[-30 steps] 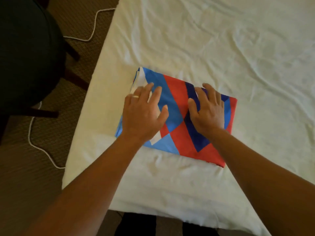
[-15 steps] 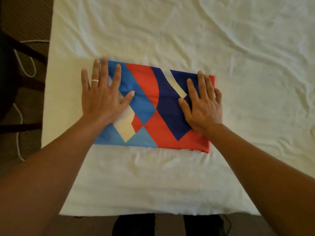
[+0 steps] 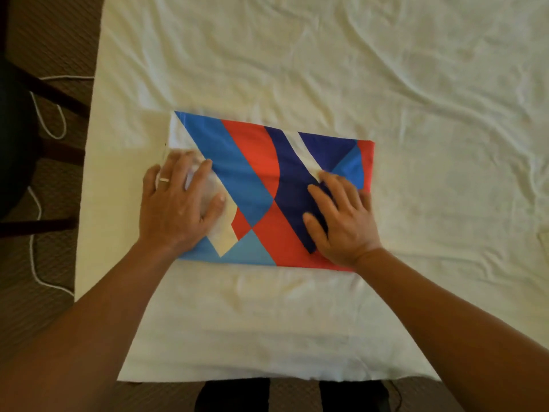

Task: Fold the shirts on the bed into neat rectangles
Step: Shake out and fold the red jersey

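Your left hand [image 3: 181, 203] and right hand [image 3: 341, 215] lie flat, fingers spread, pressing a folded shirt [image 3: 261, 185] near the bed [image 3: 326, 69]'s near-left corner. It looks light, soft and slippery; lift it by supporting both short ends.

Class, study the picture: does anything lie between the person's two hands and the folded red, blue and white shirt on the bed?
Nothing visible does. The left hand and right hand both rest directly on the folded red, blue and white patterned shirt, which lies on the white bed sheet.
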The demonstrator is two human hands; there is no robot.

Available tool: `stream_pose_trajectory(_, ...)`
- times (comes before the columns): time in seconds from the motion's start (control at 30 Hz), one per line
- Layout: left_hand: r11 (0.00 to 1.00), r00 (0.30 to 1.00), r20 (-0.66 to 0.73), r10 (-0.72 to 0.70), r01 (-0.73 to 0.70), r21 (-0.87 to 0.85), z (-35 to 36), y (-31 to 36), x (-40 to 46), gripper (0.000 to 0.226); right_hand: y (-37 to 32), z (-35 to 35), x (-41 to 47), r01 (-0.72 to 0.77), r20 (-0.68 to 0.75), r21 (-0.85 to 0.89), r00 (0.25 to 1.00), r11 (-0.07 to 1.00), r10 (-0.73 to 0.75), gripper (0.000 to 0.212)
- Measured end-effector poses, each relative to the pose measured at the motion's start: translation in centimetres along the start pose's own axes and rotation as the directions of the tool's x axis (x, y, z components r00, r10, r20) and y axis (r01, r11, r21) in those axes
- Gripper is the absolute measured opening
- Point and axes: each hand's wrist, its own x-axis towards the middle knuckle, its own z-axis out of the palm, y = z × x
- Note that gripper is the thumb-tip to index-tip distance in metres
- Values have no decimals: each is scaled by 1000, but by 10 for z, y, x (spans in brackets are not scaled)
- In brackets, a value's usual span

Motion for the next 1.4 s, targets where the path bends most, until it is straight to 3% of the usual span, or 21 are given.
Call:
stream_pose_trajectory(0.07, 999, 997, -69, -23, 25, 28, -10, 1, 24, 57, 11, -11, 31, -103, -68, 27, 992, 994, 105, 37)
stream_pose_trajectory(0.1, 999, 998, -62, -16, 18, 32, -15, 0, 38, 57, 19, -18, 48, -156, -25, 14, 987, 988, 157, 41)
stream_pose_trajectory(0.17, 1000, 999, 36, 20, -20, 0, -24, -5, 67, 64, 34, -32, 78, -240, 213, -57, 945, 969, 246, 53)
stream_pose_trajectory(0.23, 999, 980, 196, 47, -42, -32, -32, -11, 94, 72, 45, -44, 103, -230, 410, -123, 874, 966, 260, 57)
stream_pose_trajectory(0.3, 998, 953, 298, 53, -56, 4, -35, -15, 112, 65, 51, -50, 120, -213, 509, -129, 824, 968, 249, 48)
stream_pose_trajectory(0.37, 997, 951, 305, 55, -72, 42, -35, -15, 120, 47, 51, -52, 127, -248, 561, -95, 787, 964, 258, 30)
stream_pose_trajectory(0.43, 998, 966, 252, 52, -56, 9, -36, -14, 117, 38, 51, -52, 125, -269, 534, -83, 801, 960, 270, 5)
stream_pose_trajectory(0.5, 996, 987, 158, 31, -18, -87, -42, -14, 107, 40, 49, -58, 122, -321, 451, -20, 842, 947, 295, 14)
stream_pose_trajectory(0.6, 967, 999, 33, 0, 9, -256, -65, -16, 100, 32, 43, -82, 124, -450, 411, 149, 838, 881, 358, 20)
stream_pose_trajectory(0.73, 936, 995, -40, -94, 75, -344, -110, -14, 104, 25, 33, -131, 135, -432, 296, 267, 888, 862, 353, 22)
stream_pose_trajectory(0.8, 937, 990, -119, -77, 31, -347, -136, -11, 108, 27, 29, -156, 143, -413, 231, 303, 906, 859, 355, 19)
stream_pose_trajectory(0.97, 944, 953, -286, 104, -185, -273, -196, -10, 118, 35, 27, -212, 152, -244, 7, 351, 966, 904, 258, 23)
stream_pose_trajectory(1.1, 954, 920, -297, 255, -289, -78, -194, -6, 91, 36, 31, -207, 123, 19, -192, 237, 981, 971, 28, 7)
stream_pose_trajectory(1.17, 951, 917, -270, 292, -308, -15, -170, -2, 66, 30, 36, -183, 96, 76, -187, 177, 981, 981, -43, 5)
stream_pose_trajectory(1.3, 944, 940, -108, 325, -328, -19, -106, 6, -8, 23, 37, -126, 16, 95, -35, 108, 995, 990, -92, 7)
stream_pose_trajectory(1.4, 931, 931, 1, 364, -364, 12, -66, 21, -72, 18, 34, -88, -54, 96, 235, 51, 966, 994, -105, 24)
